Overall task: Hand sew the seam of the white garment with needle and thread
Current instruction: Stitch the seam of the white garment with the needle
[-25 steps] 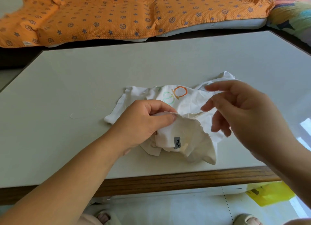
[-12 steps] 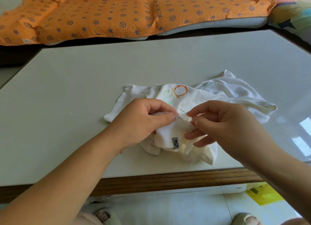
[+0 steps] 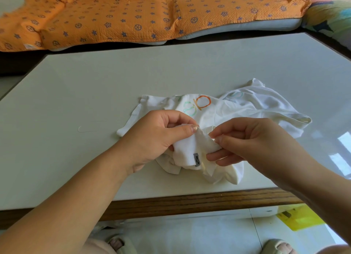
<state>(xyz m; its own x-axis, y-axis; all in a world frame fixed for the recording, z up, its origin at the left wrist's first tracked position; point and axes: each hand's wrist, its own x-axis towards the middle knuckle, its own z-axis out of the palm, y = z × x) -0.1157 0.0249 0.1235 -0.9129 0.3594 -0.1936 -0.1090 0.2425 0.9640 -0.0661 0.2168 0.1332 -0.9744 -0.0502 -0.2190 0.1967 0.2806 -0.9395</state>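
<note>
White garment [image 3: 247, 109] is lying crumpled on the table [image 3: 95, 82] at the centre of the frame, with its near fold raised. The left hand [image 3: 152, 137] is gripping that fold between thumb and curled fingers, above a grey label [image 3: 196, 159]. The right hand [image 3: 252, 139] is pinching the fold's edge just beside the left thumb; any needle there is too small to tell. An orange quilt [image 3: 133, 12] is lying across the top.
</note>
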